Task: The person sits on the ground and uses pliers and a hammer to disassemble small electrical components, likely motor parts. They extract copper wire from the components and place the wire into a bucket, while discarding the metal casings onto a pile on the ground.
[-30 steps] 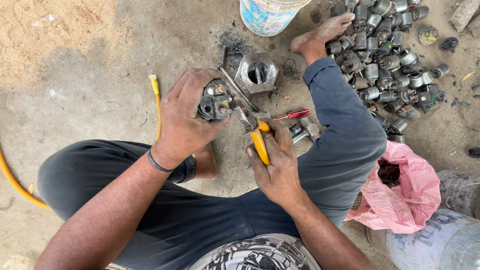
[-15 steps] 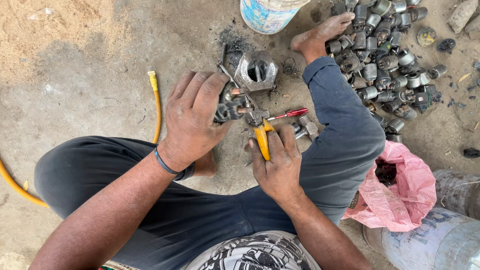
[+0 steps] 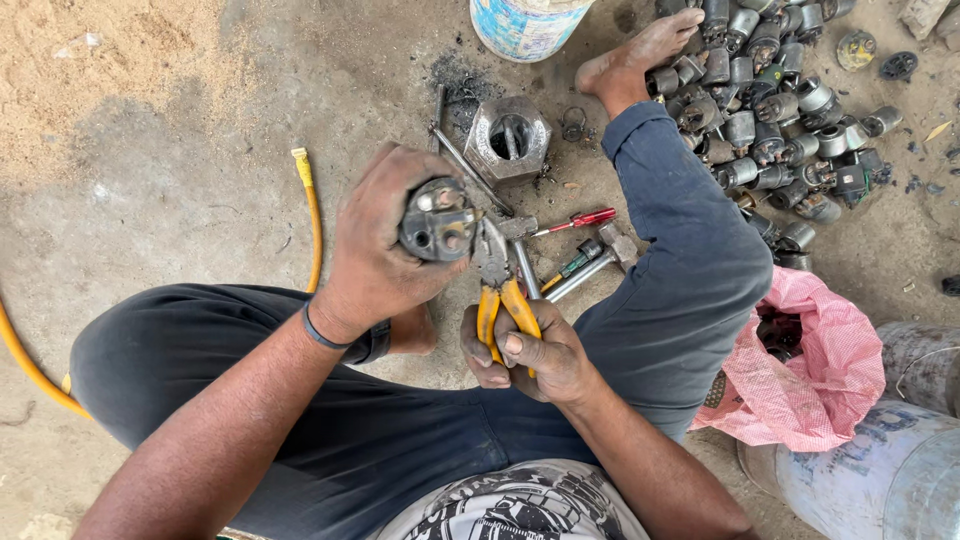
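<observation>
While gripped end-up for access to its face: round grey metal cylinder part with terminal studs (image 3: 438,220), wrapped in left hand (image 3: 385,250), fingers pressed tight around its body, raised above the crossed legs. All places below given from this cylinder.

- Just right, touching its rim: yellow-handled steel pliers (image 3: 500,290), nose set against the cylinder edge, seemingly to work a small fitting there; whether the nose bites anything cannot be told. Handles squeezed together in right hand (image 3: 530,355), below right, thumb laid over them.
- Above right, on the ground: large hexagonal grey metal block with round bore (image 3: 508,138), a thin dark rod leaning beside it.
- Right, on the ground, within easy reach: red-handled screwdriver (image 3: 580,219); steel hammer with plain metal shaft (image 3: 595,262).
- Far upper right: heap of similar grey cylinder parts (image 3: 770,110), piled beside a bare foot (image 3: 635,60).
- Top, above the block: pale blue plastic bucket (image 3: 525,22).
- Far lower right: pink plastic bag (image 3: 800,365), open, dark parts inside.
- Left: yellow hose (image 3: 315,215), lying across dusty concrete floor (image 3: 160,190).
</observation>
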